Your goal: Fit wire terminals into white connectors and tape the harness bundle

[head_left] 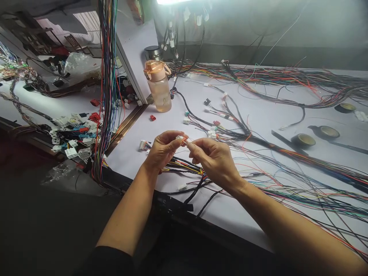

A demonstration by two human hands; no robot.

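Between the thumb and fingers of my left hand [165, 149] is a small white and orange connector [181, 140], held above the table. My right hand [214, 159] pinches at the connector's right side, its thumb and forefinger closed on what looks like a thin wire; the fingertips cover most of it. Below both hands runs a wire harness [186, 165] with black, yellow and red strands. A white multi-pin connector [142, 145] lies just left of my left hand. Further back, a red connector [153, 118] rests on the white tabletop.
A water bottle [159, 86] with an orange lid stands at the back left. A thick hanging wire bundle [107, 76] drops past the table's left end, near a pile of connectors [77, 134]. Long harnesses stretch rightward. Black tape rolls [303, 140] lie at right.
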